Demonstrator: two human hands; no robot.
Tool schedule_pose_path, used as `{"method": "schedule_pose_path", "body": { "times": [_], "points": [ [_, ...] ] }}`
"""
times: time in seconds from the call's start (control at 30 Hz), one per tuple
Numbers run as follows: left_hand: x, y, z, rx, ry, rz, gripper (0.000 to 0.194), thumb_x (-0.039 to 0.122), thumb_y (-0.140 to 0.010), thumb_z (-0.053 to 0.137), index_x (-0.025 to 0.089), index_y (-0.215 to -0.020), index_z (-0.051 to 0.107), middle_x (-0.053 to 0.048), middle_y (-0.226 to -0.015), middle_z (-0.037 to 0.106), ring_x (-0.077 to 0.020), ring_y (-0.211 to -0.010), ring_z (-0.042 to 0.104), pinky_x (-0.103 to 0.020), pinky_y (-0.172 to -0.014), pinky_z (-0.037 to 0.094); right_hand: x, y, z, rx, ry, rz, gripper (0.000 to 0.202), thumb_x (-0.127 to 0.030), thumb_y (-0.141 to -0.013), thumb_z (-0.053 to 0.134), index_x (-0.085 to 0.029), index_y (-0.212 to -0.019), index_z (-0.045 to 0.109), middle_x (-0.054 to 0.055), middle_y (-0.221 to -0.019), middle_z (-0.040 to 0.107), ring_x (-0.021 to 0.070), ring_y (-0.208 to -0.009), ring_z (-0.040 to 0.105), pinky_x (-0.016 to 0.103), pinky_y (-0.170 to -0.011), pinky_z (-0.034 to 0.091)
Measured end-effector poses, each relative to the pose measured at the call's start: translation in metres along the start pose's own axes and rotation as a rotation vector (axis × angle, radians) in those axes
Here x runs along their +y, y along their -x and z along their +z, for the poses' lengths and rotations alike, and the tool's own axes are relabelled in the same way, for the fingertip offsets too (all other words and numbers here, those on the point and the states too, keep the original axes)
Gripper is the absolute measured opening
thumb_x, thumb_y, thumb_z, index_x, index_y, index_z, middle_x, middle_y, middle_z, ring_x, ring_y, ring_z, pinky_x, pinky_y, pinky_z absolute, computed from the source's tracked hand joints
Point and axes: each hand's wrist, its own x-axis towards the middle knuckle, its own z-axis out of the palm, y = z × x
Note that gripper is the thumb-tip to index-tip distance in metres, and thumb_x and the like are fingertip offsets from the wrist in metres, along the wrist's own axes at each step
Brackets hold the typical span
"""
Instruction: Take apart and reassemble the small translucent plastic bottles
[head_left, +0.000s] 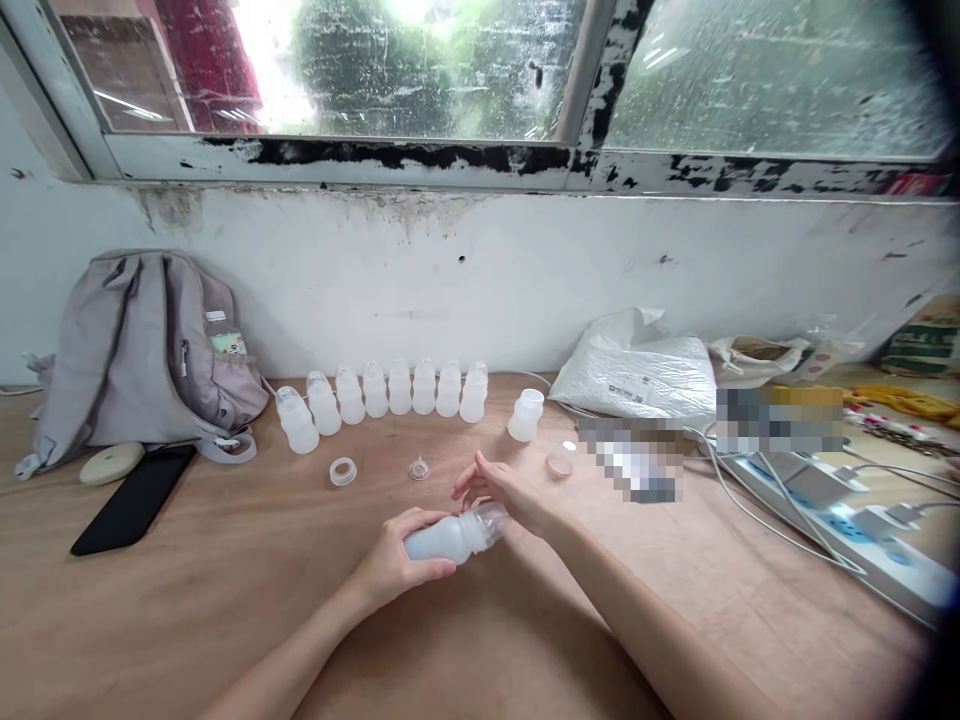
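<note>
My left hand (pixel 412 555) is wrapped round the body of a frosted white baby bottle (pixel 442 541), which lies tilted with its clear cap (pixel 491 524) pointing right. Beside that cap, my right hand (pixel 510 492) has its thumb raised and its fingers loosely apart, holding nothing that I can see. Beyond my hands lie a white collar ring (pixel 343 471), a clear nipple (pixel 419 467) and a clear round cap (pixel 560 462). An uncapped bottle (pixel 526 416) stands upright to the right. Several capped bottles (pixel 400 388) form a row near the wall.
At the left are a grey backpack (pixel 142 340), a black phone (pixel 135 503) and a round cream case (pixel 112 464). A silvery plastic bag (pixel 637 365) lies at the back right. Cables run to a white power strip (pixel 892 560) on the right. Behind the table is a wall below a window.
</note>
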Motion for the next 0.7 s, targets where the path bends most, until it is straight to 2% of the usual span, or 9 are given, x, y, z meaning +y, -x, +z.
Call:
{"method": "schedule_pose_path", "body": {
  "times": [0.1,0.17,0.23,0.33,0.43,0.57,0.7],
  "points": [
    [0.002,0.0,-0.002,-0.009,0.006,0.005,0.047,0.035,-0.057,0.07,0.022,-0.1,0.059,-0.003,-0.094,0.059,-0.0195,-0.084,0.055,-0.027,-0.072,0.042,0.017,-0.005,0.01,-0.065,-0.168,0.032,0.053,-0.058,-0.08,0.032,-0.014,-0.077,0.062,0.007,-0.077,0.062,0.0156,-0.069,0.056,0.029,-0.064,0.04],
    [0.004,0.001,-0.003,0.007,0.034,0.005,0.048,0.034,-0.056,0.071,0.02,-0.1,0.058,-0.004,-0.097,0.059,-0.0199,-0.086,0.054,-0.027,-0.073,0.042,0.024,-0.005,0.016,-0.051,-0.218,0.037,0.051,-0.056,-0.08,0.033,-0.014,-0.077,0.061,0.006,-0.076,0.062,0.0155,-0.069,0.056,0.028,-0.063,0.04],
    [0.006,0.001,-0.004,0.035,0.098,0.004,0.042,0.035,-0.062,0.067,0.019,-0.1,0.057,-0.005,-0.096,0.06,-0.0189,-0.083,0.055,-0.027,-0.073,0.042,0.028,-0.004,0.022,-0.026,-0.227,0.013,0.047,-0.053,-0.081,0.035,-0.015,-0.078,0.061,0.005,-0.075,0.062,0.0153,-0.068,0.056,0.028,-0.063,0.039],
    [0.006,0.003,-0.006,0.142,0.24,-0.016,0.027,0.037,-0.075,0.051,0.016,-0.091,0.057,-0.005,-0.083,0.061,-0.0159,-0.073,0.055,-0.025,-0.067,0.042,0.029,-0.001,0.033,-0.018,-0.206,-0.05,0.04,-0.047,-0.082,0.038,-0.015,-0.078,0.061,0.006,-0.077,0.062,0.0161,-0.071,0.055,0.03,-0.067,0.039],
    [0.005,0.004,-0.008,0.244,0.359,-0.023,0.025,0.037,-0.078,0.046,0.015,-0.084,0.057,-0.003,-0.074,0.057,-0.0146,-0.068,0.052,-0.024,-0.061,0.04,0.029,0.002,0.044,-0.012,-0.208,-0.108,0.034,-0.041,-0.083,0.038,-0.015,-0.085,0.061,0.006,-0.084,0.061,0.0174,-0.077,0.055,0.031,-0.071,0.039],
    [0.005,0.005,-0.009,0.248,0.412,-0.007,0.024,0.036,-0.077,0.047,0.015,-0.079,0.057,-0.004,-0.078,0.056,-0.0148,-0.072,0.051,-0.024,-0.065,0.04,0.029,0.004,0.05,0.004,-0.247,-0.138,0.029,-0.037,-0.083,0.04,-0.018,-0.095,0.056,0.006,-0.092,0.06,0.0191,-0.081,0.055,0.034,-0.075,0.039],
    [0.006,0.006,-0.01,0.222,0.398,-0.019,0.026,0.038,-0.076,0.046,0.015,-0.075,0.057,-0.003,-0.072,0.055,-0.0151,-0.07,0.05,-0.024,-0.066,0.04,0.028,0.004,0.05,-0.021,-0.256,-0.134,0.025,-0.034,-0.081,0.042,-0.018,-0.095,0.055,0.007,-0.097,0.058,0.0199,-0.085,0.055,0.035,-0.079,0.038]
  ]
}}
